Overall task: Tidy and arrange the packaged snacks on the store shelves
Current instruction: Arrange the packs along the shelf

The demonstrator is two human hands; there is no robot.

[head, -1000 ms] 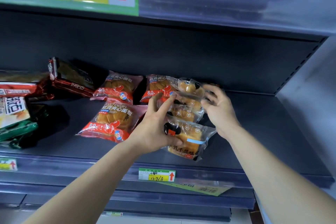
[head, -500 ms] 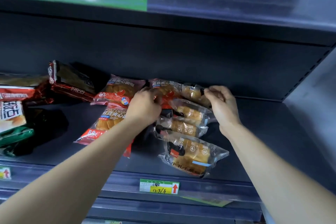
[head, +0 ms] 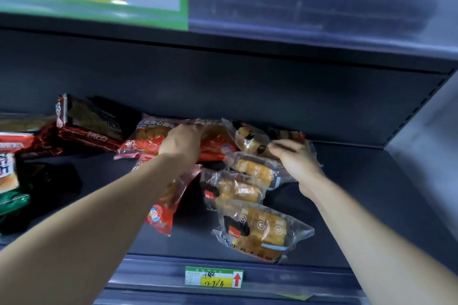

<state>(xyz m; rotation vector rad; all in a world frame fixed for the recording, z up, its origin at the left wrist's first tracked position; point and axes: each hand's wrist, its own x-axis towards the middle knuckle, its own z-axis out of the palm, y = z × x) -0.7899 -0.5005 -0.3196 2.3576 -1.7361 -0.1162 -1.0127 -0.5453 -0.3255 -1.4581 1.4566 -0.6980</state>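
On the dark shelf [head: 371, 193], a row of clear bread packs is laid overlapping from 6 o'clock back toward 12 o'clock: the front clear pack [head: 262, 230] nearest the edge, the rear clear pack [head: 247, 136] against the back wall. Red bread packs [head: 143, 138] are set just beside them at 9 o'clock, and one red front pack [head: 163, 208] is tipped up beneath the left forearm.

The left hand [head: 182, 142] is placed on the rear red packs with its fingers curled out of sight, so what it holds cannot be told. The rear clear pack is gripped at its 3 o'clock end by the bent fingers of the right hand [head: 295, 163].

These packs are judged light, soft and easily squashed, with slippery film that slides readily. A hold is best taken at the crimped end seams or lightly across both long sides, and the bread itself should not be pressed.
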